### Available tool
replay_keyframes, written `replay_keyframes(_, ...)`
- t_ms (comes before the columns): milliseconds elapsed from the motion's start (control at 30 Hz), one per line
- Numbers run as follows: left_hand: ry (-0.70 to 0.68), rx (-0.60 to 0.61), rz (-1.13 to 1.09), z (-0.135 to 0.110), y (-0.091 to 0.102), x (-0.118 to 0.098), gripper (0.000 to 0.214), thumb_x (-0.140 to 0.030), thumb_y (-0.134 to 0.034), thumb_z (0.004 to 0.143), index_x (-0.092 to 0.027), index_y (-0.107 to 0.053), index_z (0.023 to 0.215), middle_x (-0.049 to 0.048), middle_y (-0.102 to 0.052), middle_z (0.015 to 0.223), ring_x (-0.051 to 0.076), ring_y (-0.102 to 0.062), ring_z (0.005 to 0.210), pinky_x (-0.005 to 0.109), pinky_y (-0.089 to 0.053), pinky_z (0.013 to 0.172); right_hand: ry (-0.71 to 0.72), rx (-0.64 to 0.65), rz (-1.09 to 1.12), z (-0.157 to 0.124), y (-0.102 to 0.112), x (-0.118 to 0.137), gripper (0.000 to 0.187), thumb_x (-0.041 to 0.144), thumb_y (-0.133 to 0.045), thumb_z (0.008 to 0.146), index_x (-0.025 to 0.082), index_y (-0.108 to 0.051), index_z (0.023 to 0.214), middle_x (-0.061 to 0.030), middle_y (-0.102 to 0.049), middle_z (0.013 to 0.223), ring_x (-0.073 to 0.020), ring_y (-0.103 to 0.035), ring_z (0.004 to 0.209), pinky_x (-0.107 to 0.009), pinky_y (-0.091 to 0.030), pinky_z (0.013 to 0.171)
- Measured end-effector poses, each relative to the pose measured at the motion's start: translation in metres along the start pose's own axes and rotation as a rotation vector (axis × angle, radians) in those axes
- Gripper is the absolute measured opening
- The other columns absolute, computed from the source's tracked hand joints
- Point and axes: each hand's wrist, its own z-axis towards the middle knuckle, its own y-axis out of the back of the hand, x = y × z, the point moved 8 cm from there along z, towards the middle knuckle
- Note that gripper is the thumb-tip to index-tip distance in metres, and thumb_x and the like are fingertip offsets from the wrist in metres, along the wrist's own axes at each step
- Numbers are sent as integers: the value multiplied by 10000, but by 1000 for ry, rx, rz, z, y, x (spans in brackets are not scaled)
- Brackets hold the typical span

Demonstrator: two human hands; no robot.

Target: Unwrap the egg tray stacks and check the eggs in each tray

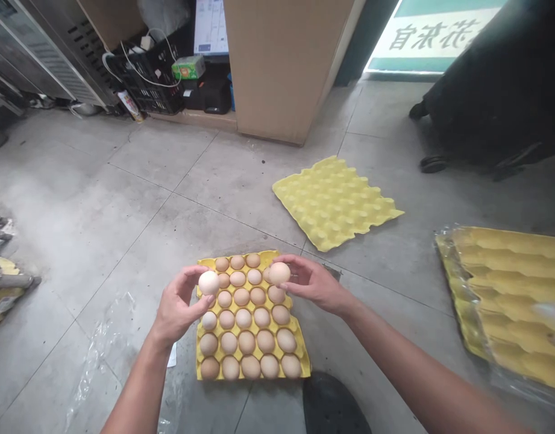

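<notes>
Yellow moulded-pulp makes up the egg tray (301, 346) on the grey tiled floor (227, 205) in front of you, its cups carrying rows of smooth light-brown eggs (247, 343), a few of them paler than the others. Your left hand (176, 303) is curled partway, thumb and fingertips closed around a pale, cream-coloured egg (209, 283) at the tray's left edge; whether that egg touches the cup beneath, you cannot tell from this angle. Your right hand (320, 283) reaches in from the other side, its thumb and fingers pinching a rounded light-tan egg (279, 273) over the tray's right edge, where it partly covers another egg behind it.

Beyond your right hand, well apart from the filled tray, a yellow bumpy pulp sheet (335, 202) lies flat on the tiles. Farther to your right is a deep-yellow cupped tray (512, 289) with clear plastic film along its near side. Crumpled transparent wrapping (94, 355) lies on the floor near your left forearm. Just beside the filled tray's lower right corner is a black shoe (334, 404). Ahead stands a plain tan cabinet (277, 66), with a black plastic crate (146, 90) to its left.
</notes>
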Motion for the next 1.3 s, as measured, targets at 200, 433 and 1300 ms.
replay_keyframes(200, -19, 33, -80, 1, -4, 2, 444, -215, -820, 828, -290, -621, 1218, 71, -674, 1317, 231, -631, 1277, 383, -527, 1098, 1, -36, -56, -1, 0, 5, 450, 354, -818, 827, 297, -627, 1230, -70, -675, 1309, -249, -703, 1141, -432, -622, 959)
replay_keyframes(433, 66, -52, 590, 20, 10, 33, 414, -307, -728, 854, -276, -621, 1252, 55, -672, 1276, 220, -699, 1110, 389, -571, 1009, 94, -139, -348, 10, 11, 3, 412, 330, -781, 832, 263, -644, 1215, -72, -674, 1312, -226, -709, 1107, -441, -607, 1015)
replay_keyframes(1300, -18, 317, 1072, 80, -48, 56, 354, -132, -594, 818, -285, -732, 1107, 67, -715, 1128, 282, -626, 1091, 420, -470, 1003, 237, 142, -1381, 89, -37, -1, 219, 157, -557, 926, 189, -743, 1035, -136, -742, 1049, -311, -641, 1053, -413, -475, 911)
